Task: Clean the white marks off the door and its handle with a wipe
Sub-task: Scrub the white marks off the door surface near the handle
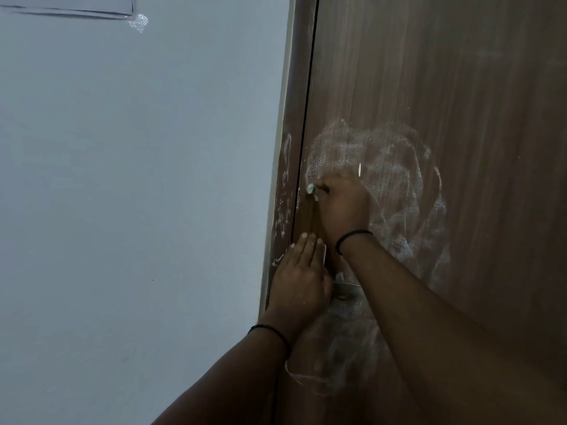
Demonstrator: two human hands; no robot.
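Two hands work at the left edge of a brown wood-grain door [460, 87]. No container is in view.

Right hand [343, 207]: fingers curled, knuckles toward the camera, pressed against the door face just right of the gap between door and frame. It grips a small bunched wipe [311, 189], pale green-white, of which only a tuft shows at the fingertips on the left side of the hand. The wipe touches the door surface at the lower left of a broad patch of white marks [399, 179].

Left hand [299, 280]: fingers straight and held together, laid flat against the door edge below the right hand, fingertips pointing up. It holds nothing. The hand covers part of the metal handle [346, 289]; only a short section of the handle shows between the left hand and the right forearm, and it is too dim to tell whether marks remain on it.

White marks spread in swirled smears above and right of the right hand, continue down past the handle, and appear as streaks on the door frame [285, 194]. A dark band [352, 236] circles each wrist.

A pale grey wall [138, 179] fills the left side of the view.
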